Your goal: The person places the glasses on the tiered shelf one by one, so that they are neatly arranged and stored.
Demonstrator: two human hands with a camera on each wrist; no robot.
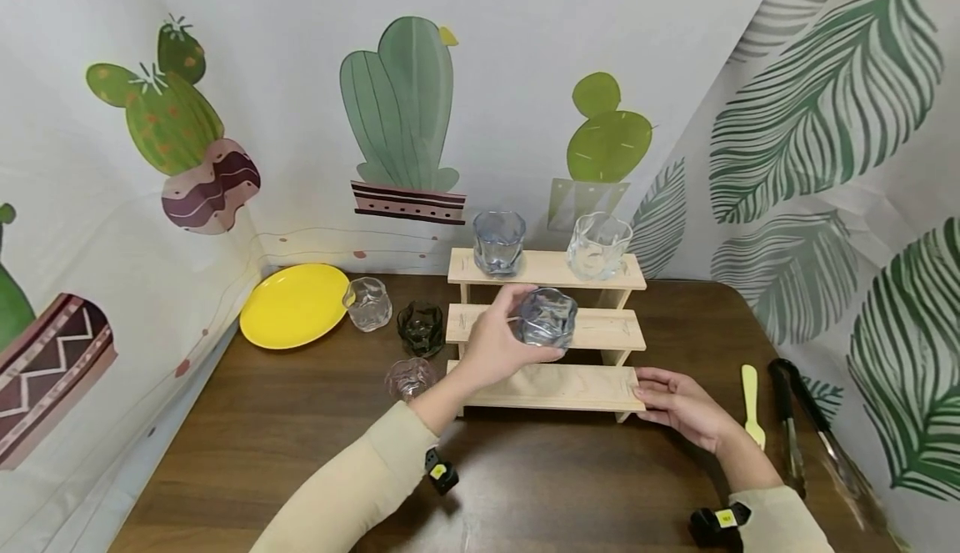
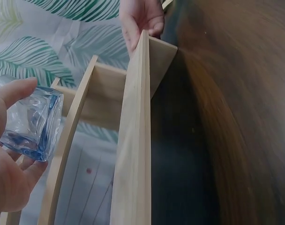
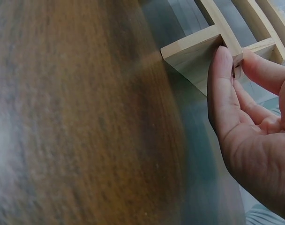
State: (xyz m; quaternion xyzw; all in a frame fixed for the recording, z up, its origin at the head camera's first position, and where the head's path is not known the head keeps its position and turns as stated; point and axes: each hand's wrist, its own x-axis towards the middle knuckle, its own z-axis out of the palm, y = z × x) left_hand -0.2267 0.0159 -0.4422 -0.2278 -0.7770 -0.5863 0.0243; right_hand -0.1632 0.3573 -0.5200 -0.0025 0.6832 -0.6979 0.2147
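Two glass tumblers (image 1: 499,244) top the pale-wood rack (image 1: 546,388) your right hand (image 1: 681,405) pinches; your left hand (image 1: 495,340) grips a bluish tumbler (image 1: 549,319); three tabletop glasses (image 1: 421,329) remain.

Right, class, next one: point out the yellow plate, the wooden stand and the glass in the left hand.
Yellow plate (image 1: 294,307): head view, middle of its bare face.
Wooden stand (image 1: 547,386): head view, top of its lowest shelf.
Held glass (image 1: 550,319): head view, middle of its visible body.

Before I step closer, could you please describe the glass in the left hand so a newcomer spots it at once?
On the brown table stands a three-step wooden rack. At its middle step, the left hand grips the bluish glass; unlike its bluish neighbour on the top step, it is held.
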